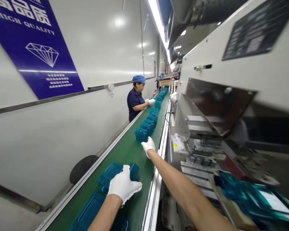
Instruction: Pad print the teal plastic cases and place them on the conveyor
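My left hand (125, 186), in a white glove, is over the near part of the green conveyor belt (125, 149). Its thumb stands out to the right, apart from the fingers, which overlap a translucent teal plastic box (110, 173); whether they touch it I cannot tell. Another teal box (90, 210) lies nearer, partly behind my left forearm. Farther along the belt my right hand (149, 146), also gloved, has thumb and fingers apart and nothing visible between them. Just beyond its fingertips is the closest teal box (141, 134) of a row.
A co-worker (136, 98) in a blue cap handles something at the belt's left side. Machinery (202, 157) lines the right, with blurred teal pieces (252, 195) at lower right. A black round stool (83, 168) stands left, by the white wall (101, 112).
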Motion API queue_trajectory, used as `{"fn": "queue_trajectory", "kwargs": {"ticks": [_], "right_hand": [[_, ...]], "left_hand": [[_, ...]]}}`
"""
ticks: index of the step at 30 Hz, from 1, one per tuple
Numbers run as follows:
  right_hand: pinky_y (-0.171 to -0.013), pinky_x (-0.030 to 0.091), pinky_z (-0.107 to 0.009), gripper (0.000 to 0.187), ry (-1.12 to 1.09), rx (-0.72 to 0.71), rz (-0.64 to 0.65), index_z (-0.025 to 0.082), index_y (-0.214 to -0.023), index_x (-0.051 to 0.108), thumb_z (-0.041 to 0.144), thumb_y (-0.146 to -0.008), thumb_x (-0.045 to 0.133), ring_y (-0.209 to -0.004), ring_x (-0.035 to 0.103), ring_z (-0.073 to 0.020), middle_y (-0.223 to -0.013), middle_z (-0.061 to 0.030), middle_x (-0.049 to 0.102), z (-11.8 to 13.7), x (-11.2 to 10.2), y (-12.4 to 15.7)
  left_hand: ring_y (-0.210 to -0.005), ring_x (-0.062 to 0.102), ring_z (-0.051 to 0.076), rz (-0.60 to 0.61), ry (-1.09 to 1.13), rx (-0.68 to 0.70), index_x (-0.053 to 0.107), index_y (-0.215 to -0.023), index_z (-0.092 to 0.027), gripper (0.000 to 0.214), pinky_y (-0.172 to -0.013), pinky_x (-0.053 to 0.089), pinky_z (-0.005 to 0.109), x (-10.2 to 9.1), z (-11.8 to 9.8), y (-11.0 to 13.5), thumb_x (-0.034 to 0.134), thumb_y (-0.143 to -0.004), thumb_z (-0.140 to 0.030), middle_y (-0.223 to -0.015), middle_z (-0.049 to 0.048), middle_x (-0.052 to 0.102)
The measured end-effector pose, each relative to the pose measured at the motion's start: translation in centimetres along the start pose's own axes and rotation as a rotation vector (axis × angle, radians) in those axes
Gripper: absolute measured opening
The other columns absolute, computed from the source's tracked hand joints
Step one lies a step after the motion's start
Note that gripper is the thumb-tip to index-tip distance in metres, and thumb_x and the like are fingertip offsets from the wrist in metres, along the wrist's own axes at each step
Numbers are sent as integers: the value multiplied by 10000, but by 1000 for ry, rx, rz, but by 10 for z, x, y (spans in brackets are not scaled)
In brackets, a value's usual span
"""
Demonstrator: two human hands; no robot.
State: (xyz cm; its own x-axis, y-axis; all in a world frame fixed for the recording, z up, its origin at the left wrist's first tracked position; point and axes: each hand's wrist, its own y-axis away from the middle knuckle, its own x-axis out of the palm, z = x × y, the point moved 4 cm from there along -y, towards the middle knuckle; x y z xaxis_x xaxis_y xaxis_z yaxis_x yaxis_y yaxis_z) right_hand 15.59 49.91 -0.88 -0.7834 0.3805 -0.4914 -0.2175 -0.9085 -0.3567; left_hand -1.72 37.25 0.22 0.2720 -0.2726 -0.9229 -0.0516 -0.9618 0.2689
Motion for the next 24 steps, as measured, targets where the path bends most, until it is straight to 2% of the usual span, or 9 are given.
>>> {"fn": "queue_trajectory", "kwargs": {"ticks": [2, 4, 7, 10, 12, 16, 19, 21, 24], "right_hand": [[-914, 600, -339, 409, -29, -36, -13, 128, -1358, 581, 218, -960, 569, -1131, 706, -237, -1237, -114, 719, 23, -25, 59], [-889, 616, -296, 494, -58, -139, -4, 216, -1390, 562, 244, -901, 623, -1154, 712, -207, -1286, -59, 728, 39, -71, 126], [-1083, 551, -424, 481, 92, -359, -164, 368, -1431, 524, 276, -962, 581, -1261, 653, -230, -1370, -4, 685, 37, -182, 212], [-1036, 528, -467, 471, 573, -524, -336, 237, -1446, 510, 203, -980, 571, -1218, 656, -282, -1318, -101, 699, 11, -288, 253], [-965, 521, -473, 375, 801, -559, -287, 151, -1339, 585, 182, -967, 554, -1113, 681, -308, -1226, -141, 722, -7, -328, 253], [-859, 511, -447, 196, 944, -569, -49, 169, -1061, 688, 156, -899, 579, -887, 674, -279, -978, -93, 737, -21, -344, 241], [-932, 509, -458, 365, 952, -535, 21, 137, -1204, 670, 191, -846, 620, -1027, 665, -305, -1126, -136, 733, -30, -339, 242], [-1028, 484, -483, 509, 971, -529, 8, 91, -1312, 625, 181, -811, 625, -1191, 626, -336, -1304, -193, 685, -38, -337, 244], [-973, 514, -470, 451, 1013, -504, 6, 97, -1226, 680, 102, -783, 598, -1126, 664, -334, -1265, -207, 708, -45, -345, 238]], "left_hand": [[-897, 757, 322, -10, -59, 18, 595, -1181, -174, 545, -760, 561, 370, -5, -4, -4, 733, -693, -373, -895, 96, 770], [-866, 751, 300, -63, -129, 47, 580, -946, -213, 257, -747, 550, 364, -10, -7, -4, 670, -722, -303, -872, 71, 762], [-807, 729, 273, -138, -168, 96, 488, -819, -237, 90, -719, 531, 361, -18, -13, 9, 566, -783, -262, -805, 10, 734], [-741, 707, 252, -166, -124, 160, 528, -936, -251, 126, -670, 512, 335, -25, -36, 40, 529, -816, -287, -743, -28, 703], [-760, 720, 264, -195, -78, 214, 565, -1137, -252, 316, -681, 518, 341, -26, -69, 65, 547, -823, -284, -791, -3, 722], [-1044, 723, 276, -328, -90, 584, 595, -1252, -256, 410, -913, 546, 359, -16, -172, 111, 600, -843, -234, -1107, 70, 743], [-1154, 684, 278, -380, -105, 823, 613, -1197, -227, 396, -1013, 526, 361, -2, -237, 130, 623, -806, -163, -1208, 99, 712], [-1136, 690, 276, -423, -84, 842, 606, -1227, -221, 410, -999, 536, 362, 2, -260, 134, 632, -820, -178, -1217, 103, 711], [-1111, 700, 277, -508, -66, 750, 577, -1328, -217, 459, -975, 546, 364, 0, -267, 133, 623, -872, -222, -1213, 106, 717]]}}
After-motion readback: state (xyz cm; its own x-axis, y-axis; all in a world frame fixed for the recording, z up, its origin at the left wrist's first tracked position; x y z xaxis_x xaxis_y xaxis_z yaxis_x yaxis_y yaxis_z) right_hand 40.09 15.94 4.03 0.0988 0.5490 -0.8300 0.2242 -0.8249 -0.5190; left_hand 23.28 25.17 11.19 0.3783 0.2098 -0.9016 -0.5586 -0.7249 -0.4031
